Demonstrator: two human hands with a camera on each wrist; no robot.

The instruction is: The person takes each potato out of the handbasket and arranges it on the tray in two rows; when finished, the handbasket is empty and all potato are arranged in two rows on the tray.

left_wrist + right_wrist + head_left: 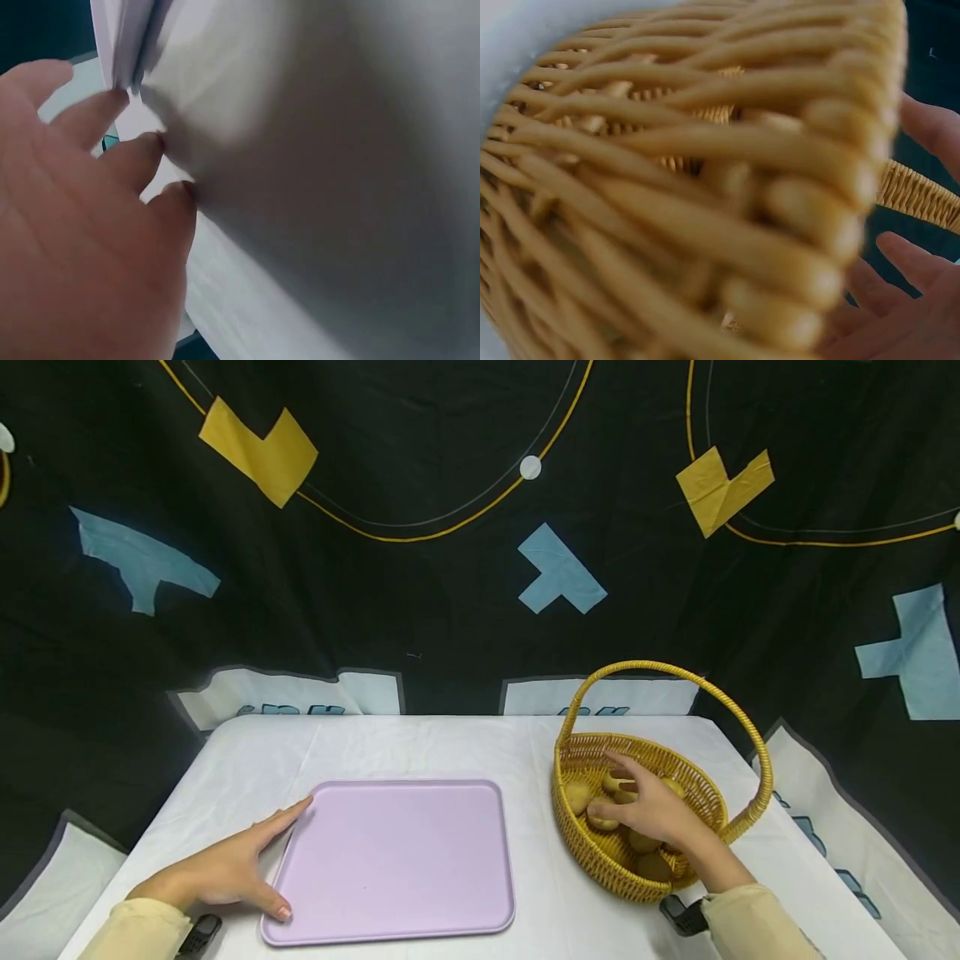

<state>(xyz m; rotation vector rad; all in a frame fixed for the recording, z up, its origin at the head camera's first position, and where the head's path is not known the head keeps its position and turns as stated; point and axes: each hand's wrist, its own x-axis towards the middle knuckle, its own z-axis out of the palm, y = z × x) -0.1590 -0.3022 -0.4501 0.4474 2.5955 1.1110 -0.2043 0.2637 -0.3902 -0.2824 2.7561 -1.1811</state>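
Note:
A lilac rectangular tray (pixel 397 860) lies flat on the white-covered table. My left hand (pixel 225 864) is at its left side, thumb and fingers spread, with the fingertips right at the rim; the left wrist view shows these fingers (pixel 131 161) low over the cloth by the tray's edge. On the right stands a yellow wicker basket (pixel 592 860) holding several roundish yellow-brown, potato-like things (pixel 602 814). My right hand (pixel 652 806) reaches in over them, fingers spread and bent a little, holding nothing visible. In the right wrist view the basket's woven wall (pixel 675 180) hides part of that hand.
The basket's tall arched handle (pixel 667 668) rises above it and comes down beside my right forearm. White cloth (pixel 536 827) shows between tray and basket. A black curtain (pixel 420 602) with yellow and blue patches hangs behind the table.

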